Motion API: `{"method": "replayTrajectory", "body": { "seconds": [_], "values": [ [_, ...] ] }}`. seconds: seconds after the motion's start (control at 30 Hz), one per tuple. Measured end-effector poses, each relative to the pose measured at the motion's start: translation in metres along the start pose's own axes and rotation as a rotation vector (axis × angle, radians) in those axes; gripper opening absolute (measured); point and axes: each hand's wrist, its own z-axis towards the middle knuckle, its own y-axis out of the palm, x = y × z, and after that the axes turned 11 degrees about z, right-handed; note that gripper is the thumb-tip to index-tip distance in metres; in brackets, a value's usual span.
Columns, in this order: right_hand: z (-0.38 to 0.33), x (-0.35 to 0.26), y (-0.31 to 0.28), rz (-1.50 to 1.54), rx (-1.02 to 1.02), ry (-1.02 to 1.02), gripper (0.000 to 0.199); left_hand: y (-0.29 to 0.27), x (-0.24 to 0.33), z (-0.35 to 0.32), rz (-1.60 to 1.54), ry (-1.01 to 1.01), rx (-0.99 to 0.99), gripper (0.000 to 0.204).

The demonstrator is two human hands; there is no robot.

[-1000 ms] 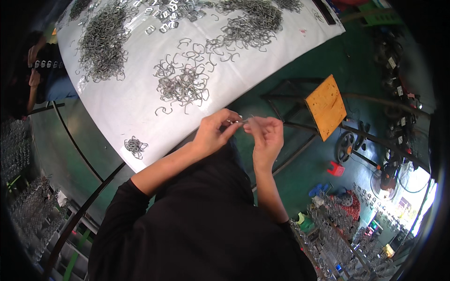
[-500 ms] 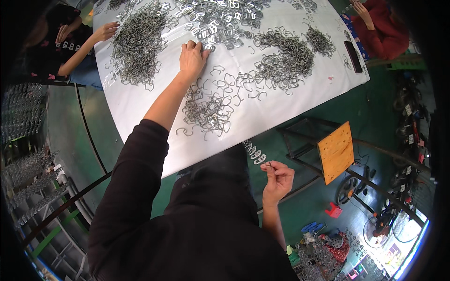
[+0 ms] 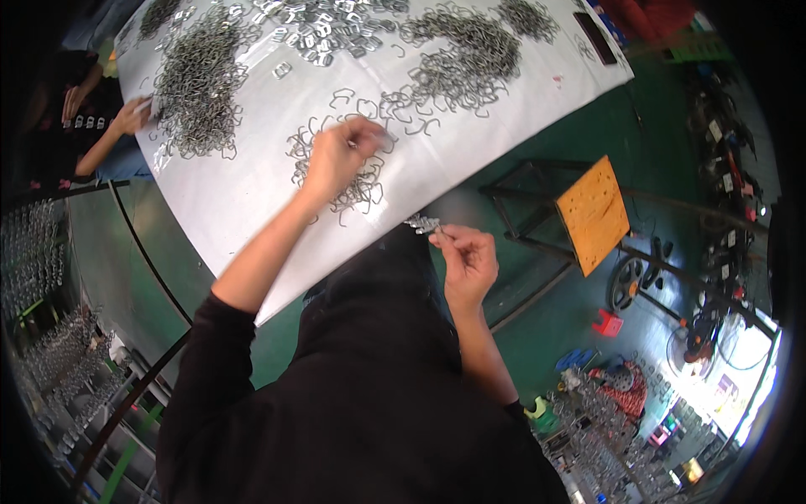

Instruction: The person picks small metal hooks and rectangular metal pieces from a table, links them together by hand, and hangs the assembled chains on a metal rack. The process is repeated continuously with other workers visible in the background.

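My left hand (image 3: 337,158) is over the near pile of bent wire hooks (image 3: 363,189), its fingers pinched together. A small silver metal piece (image 3: 382,139), smeared by motion, shows at the fingertips. Low by the table's near edge, my right hand (image 3: 468,262) pinches the end of a chain of silver metal links (image 3: 422,223) between thumb and forefinger. The chain hangs beside my leg, and its far end is hidden. Farther up the white table (image 3: 260,181) lies a heap of flat silver buckle-like pieces (image 3: 323,32).
Larger hook piles lie at left (image 3: 200,92) and right (image 3: 470,63). A dark phone (image 3: 594,38) rests near the right edge. A co-worker's hand (image 3: 133,116) reaches the left pile. A wooden-topped stool (image 3: 593,214) stands at right, and a red stool (image 3: 607,322) sits behind it.
My left hand has come back from the silver pieces to over the near hook pile, with a small piece at its fingertips. My right hand has moved up and left with the chain.
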Motion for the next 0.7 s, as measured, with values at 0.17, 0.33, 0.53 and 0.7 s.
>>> {"method": "replayTrajectory", "body": {
  "seconds": [0.17, 0.33, 0.53, 0.7],
  "values": [
    [-0.005, 0.001, 0.002, -0.018, 0.058, 0.046, 0.017, 0.024, 0.076, -0.078, -0.289, -0.013, -0.067, 0.011],
    [-0.005, 0.0, 0.003, -0.036, 0.071, 0.008, 0.017, 0.026, 0.089, -0.095, -0.271, 0.103, -0.001, 0.012],
    [0.01, -0.005, -0.008, -0.247, 0.06, -0.015, 0.017, 0.032, 0.075, -0.098, -0.188, 0.204, 0.047, 0.015],
    [0.15, 0.05, -0.003, -0.558, -0.209, -0.182, 0.008, 0.038, 0.067, -0.104, -0.196, 0.175, 0.016, 0.017]
  ]
}}
